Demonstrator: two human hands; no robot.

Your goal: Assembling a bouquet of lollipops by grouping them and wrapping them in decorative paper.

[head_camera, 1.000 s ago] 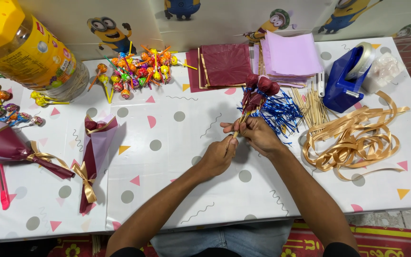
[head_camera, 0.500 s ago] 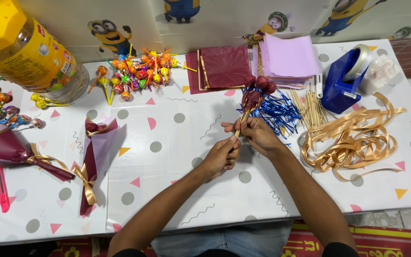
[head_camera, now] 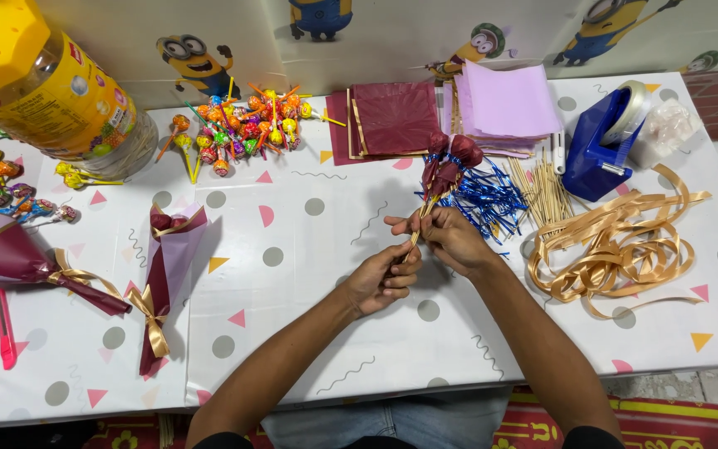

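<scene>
Both my hands meet at the table's middle around a small bunch of wooden sticks topped with maroon-wrapped lollipops. My right hand grips the sticks higher up, just below the wrapped heads. My left hand pinches the lower ends of the same sticks. Behind the bunch lies a pile of shiny blue twist ties. Loose wooden skewers lie to the right of those.
Gold ribbon is heaped at right, beside a blue tape dispenser. Maroon paper and lilac paper are stacked at the back. Colourful lollipops, a big yellow-lidded jar and two finished wrapped bouquets are at left.
My hands stay in almost the same spot. The fingers have shifted slightly along the sticks, with the left hand sliding a little lower.
</scene>
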